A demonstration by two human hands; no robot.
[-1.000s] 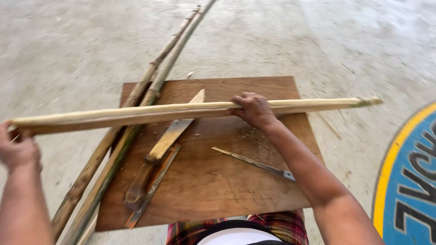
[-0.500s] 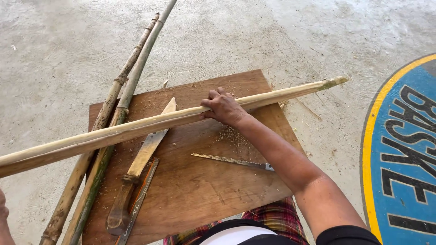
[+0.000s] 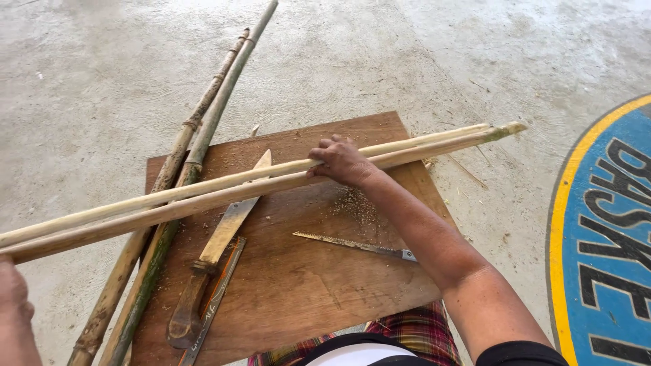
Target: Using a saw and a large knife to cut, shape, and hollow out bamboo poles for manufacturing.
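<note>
From the head camera I see my right hand (image 3: 341,160) curled over two long pale peeled bamboo poles (image 3: 224,191), its grip pressed down around them above the middle of the wooden board (image 3: 305,285). The poles lie side by side, touching, running from the lower left edge of the view up to the right, past the board's far corner, where the green-tinged tips end over the concrete floor (image 3: 95,74). My left hand (image 3: 13,298) shows only at the lower left corner, just beside the poles' near ends; I cannot tell whether its grip is closed on them.

Under the poles, on the board, lies a big knife with a wooden handle (image 3: 213,254), blade pointing away from me. A thin metal strip (image 3: 211,305) lies along its handle. A small saw blade (image 3: 352,245) rests to the right, near a patch of sawdust (image 3: 354,203). Two unpeeled green-brown bamboo stalks (image 3: 183,149) cross the board's left edge and reach far out onto the floor. A blue and yellow painted marking (image 3: 603,251) covers the floor at right.
</note>
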